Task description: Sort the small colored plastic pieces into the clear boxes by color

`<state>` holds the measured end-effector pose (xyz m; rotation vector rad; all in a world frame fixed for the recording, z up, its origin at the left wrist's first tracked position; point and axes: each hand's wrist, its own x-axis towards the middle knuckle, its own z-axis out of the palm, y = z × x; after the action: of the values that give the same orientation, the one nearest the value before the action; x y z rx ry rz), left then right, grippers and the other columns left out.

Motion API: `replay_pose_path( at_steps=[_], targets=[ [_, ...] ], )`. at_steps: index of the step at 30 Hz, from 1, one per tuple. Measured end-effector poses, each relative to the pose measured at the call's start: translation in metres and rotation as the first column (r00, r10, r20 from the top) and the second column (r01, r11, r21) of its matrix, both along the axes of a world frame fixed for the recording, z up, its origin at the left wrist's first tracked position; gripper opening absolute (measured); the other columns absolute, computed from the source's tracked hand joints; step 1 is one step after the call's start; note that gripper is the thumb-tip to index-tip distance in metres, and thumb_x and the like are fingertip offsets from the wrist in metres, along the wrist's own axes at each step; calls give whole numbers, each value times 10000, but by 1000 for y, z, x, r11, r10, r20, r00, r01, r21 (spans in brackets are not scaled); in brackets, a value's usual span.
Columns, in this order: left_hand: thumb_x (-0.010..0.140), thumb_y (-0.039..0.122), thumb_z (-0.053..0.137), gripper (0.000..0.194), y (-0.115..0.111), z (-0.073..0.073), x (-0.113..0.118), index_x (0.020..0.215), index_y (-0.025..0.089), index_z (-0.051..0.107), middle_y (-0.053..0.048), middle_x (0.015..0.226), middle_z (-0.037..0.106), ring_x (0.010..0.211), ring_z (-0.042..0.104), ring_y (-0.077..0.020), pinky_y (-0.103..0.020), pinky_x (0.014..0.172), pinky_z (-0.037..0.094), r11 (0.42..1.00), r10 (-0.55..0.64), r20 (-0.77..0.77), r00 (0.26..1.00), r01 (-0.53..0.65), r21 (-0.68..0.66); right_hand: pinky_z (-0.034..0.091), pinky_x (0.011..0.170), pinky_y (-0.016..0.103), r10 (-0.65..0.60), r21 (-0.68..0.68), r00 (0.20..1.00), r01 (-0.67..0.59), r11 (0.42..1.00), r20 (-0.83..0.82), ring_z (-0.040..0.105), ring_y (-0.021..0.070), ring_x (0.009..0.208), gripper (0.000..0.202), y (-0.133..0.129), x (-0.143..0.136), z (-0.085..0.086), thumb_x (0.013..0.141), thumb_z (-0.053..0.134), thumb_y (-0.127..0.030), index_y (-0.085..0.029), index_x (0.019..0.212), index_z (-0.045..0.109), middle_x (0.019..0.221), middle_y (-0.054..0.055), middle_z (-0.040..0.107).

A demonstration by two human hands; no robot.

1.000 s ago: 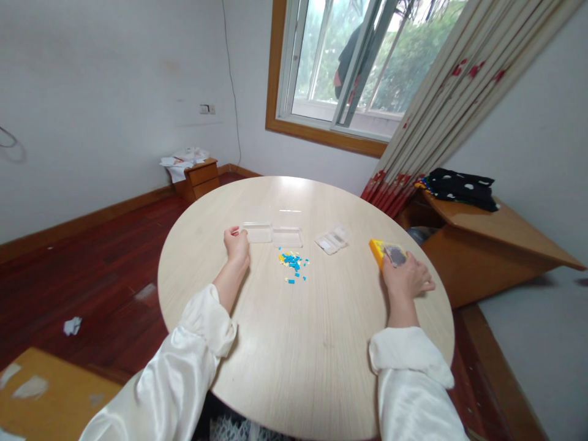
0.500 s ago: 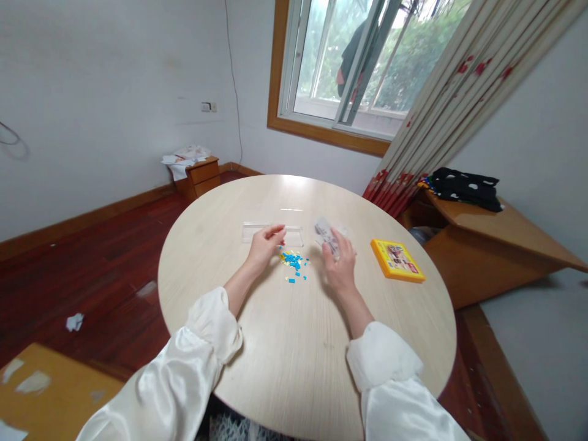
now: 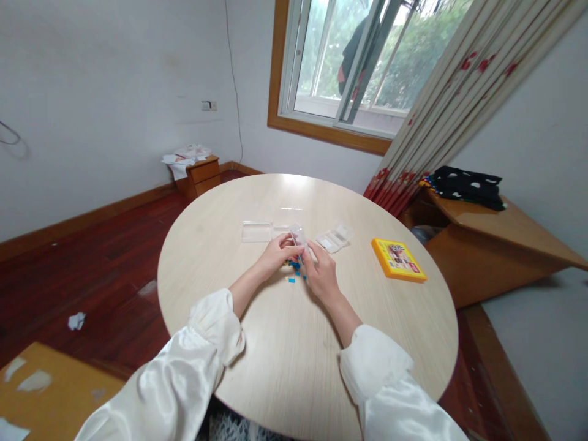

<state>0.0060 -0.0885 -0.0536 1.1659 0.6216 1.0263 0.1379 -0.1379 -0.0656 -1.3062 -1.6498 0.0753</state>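
Observation:
A clear plastic bag [image 3: 298,235] is held up over the middle of the table by both hands. My left hand [image 3: 274,256] pinches its left edge, and my right hand [image 3: 322,272] grips it from the right. What the bag contains is too small to make out. Under my fingers lies a loose pile of tiny blue and yellow building bricks [image 3: 291,280], partly covered by the hands. Just behind my left hand is a clear plastic tray [image 3: 256,232]. Another transparent packet [image 3: 333,239] rests flat behind my right hand.
A yellow box [image 3: 398,260] with a printed picture lies on the right of the round table [image 3: 285,355]. Beyond the table's right edge, a wooden desk [image 3: 496,245] carries folded black cloth [image 3: 468,187]. A small cabinet [image 3: 204,174] with papers stands at the back left.
My right hand has carried the bag left to the middle, over the bricks. My left hand has come right and taken hold of it too. The transparent packet behind is now uncovered.

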Motion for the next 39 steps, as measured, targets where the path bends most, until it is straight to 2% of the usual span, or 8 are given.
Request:
replay_pose_path(
  at_steps=[4, 9, 14, 18, 21, 25, 32, 39],
  targets=[
    [565, 331, 771, 473, -1, 2, 0, 948, 130, 578, -8, 761, 614, 607, 542, -94, -219, 563, 439, 998, 51, -56, 997, -49, 42, 480, 857, 409, 22, -52, 998, -19, 998, 53, 622, 247, 975, 368, -4, -2, 2, 918, 346, -354, -178, 1123, 596, 1081, 125, 669],
    [552, 323, 764, 499, -1, 3, 0, 975, 125, 590, -23, 798, 628, 605, 537, -101, -228, 556, 428, 995, 79, -76, 994, -74, 67, 495, 771, 363, 39, -80, 995, -31, 996, 96, 639, 229, 861, 358, -3, -2, 2, 926, 301, -319, -185, 1119, 571, 983, 110, 681],
    [584, 333, 744, 461, -1, 3, -3, 976, 124, 623, -47, 834, 647, 687, 567, -123, -227, 599, 429, 996, 22, -88, 996, -14, 87, 504, 747, 351, -55, -79, 998, 53, 995, -17, 653, 206, 815, 351, 2, 6, -1, 941, 256, -344, -183, 972, 567, 882, 102, 686],
    [619, 372, 729, 410, 0, 4, -5, 936, 120, 661, -59, 847, 657, 756, 588, -152, -260, 677, 446, 989, -49, -66, 997, 57, 135, 511, 778, 377, -47, -96, 997, 41, 995, -64, 664, 214, 857, 354, 4, 10, -3, 943, 249, -367, -177, 955, 548, 911, 124, 689],
    [619, 381, 742, 489, 0, 5, -5, 1036, 142, 653, -76, 931, 663, 879, 599, -182, -293, 789, 448, 986, -61, -12, 998, 62, 156, 517, 787, 397, -47, -90, 996, 40, 995, -78, 666, 223, 876, 360, 6, 10, -4, 943, 244, -367, -170, 977, 544, 936, 141, 687],
    [634, 409, 739, 556, 2, 4, -7, 1119, 159, 630, -86, 1008, 659, 939, 597, -197, -313, 831, 452, 988, -46, 7, 999, 45, 149, 519, 808, 406, -56, -43, 992, 51, 998, -114, 664, 218, 891, 361, 8, 9, -7, 942, 249, -369, -162, 995, 540, 967, 153, 682],
    [701, 340, 698, 441, 12, -2, -12, 1100, 162, 639, -134, 1208, 602, 1065, 567, -219, -350, 913, 432, 982, 115, 22, 993, -117, 145, 522, 812, 399, -97, 43, 981, 106, 993, -166, 656, 204, 898, 346, 7, 13, -4, 946, 249, -354, -174, 1000, 539, 973, 134, 677],
    [737, 171, 600, 309, 13, -3, -11, 1042, 160, 647, -105, 1097, 648, 1016, 582, -189, -324, 897, 431, 948, 254, -59, 965, -236, 215, 514, 816, 408, -100, 62, 979, 112, 992, -178, 637, 208, 916, 311, 6, 12, -2, 935, 261, -309, -184, 1015, 534, 975, 124, 666]
  ],
)
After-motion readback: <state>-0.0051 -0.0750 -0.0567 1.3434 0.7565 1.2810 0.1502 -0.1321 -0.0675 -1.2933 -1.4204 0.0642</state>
